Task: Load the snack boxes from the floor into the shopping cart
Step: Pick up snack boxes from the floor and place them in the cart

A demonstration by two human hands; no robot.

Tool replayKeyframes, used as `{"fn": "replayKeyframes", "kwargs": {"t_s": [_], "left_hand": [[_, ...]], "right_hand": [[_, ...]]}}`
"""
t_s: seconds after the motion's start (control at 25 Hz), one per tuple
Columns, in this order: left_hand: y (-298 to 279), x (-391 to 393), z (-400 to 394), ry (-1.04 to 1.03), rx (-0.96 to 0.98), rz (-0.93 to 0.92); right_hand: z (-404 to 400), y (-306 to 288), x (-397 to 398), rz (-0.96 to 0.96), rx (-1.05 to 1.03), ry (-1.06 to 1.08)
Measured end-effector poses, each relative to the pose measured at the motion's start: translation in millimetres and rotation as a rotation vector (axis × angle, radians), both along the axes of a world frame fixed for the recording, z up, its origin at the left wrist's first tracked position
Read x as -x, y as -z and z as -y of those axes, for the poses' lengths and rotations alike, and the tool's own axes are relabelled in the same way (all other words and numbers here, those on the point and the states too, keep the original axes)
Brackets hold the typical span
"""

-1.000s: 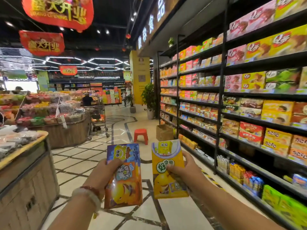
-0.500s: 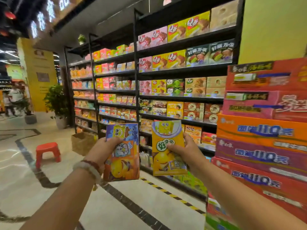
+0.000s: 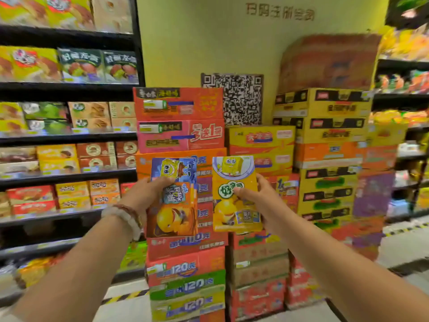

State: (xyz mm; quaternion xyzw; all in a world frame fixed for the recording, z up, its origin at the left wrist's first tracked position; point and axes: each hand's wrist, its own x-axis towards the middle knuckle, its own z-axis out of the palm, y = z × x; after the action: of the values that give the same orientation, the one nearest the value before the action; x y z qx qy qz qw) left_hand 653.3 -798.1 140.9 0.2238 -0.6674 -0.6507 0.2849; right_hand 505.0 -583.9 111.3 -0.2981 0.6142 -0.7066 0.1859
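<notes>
Two upright snack boxes, blue (image 3: 173, 196) and yellow (image 3: 235, 194), long axes vertical, each clamped in one hand's grip.

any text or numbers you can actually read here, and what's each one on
"120": green carton low in the stack.
"120": red carton above it.
"110": red carton under the held boxes.
"好多鱼", uncertain: yellow snack box.
Blurred, unreadable: blue-orange snack box, wall lettering, shelf labels.
QR code: no words.

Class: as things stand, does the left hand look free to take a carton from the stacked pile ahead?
Probably not: the left hand already holds a blue-and-orange snack box, though nothing blocks the stacked cartons.
</notes>
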Motion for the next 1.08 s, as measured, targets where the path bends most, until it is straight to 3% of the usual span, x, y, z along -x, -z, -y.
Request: {"fn": "replayKeyframes", "kwargs": {"t_s": [0.36,0.68,1.08], "left_hand": [[-1.2,186.7,-152.5,0.454,-0.086,-0.04],[-5.3,303.2,-284.0,0.748,-0.126,-0.101],[15.6,460.0,-367.2,1.01,-0.238,-0.057]], "right_hand": [[-193.4,-21.3,92.9,-0.085,-0.002,0.387],[-326.4,-10.4,151.5,-0.011,0.017,0.644],[-386.5,20.0,259.1,0.064,0.078,0.887]]}}
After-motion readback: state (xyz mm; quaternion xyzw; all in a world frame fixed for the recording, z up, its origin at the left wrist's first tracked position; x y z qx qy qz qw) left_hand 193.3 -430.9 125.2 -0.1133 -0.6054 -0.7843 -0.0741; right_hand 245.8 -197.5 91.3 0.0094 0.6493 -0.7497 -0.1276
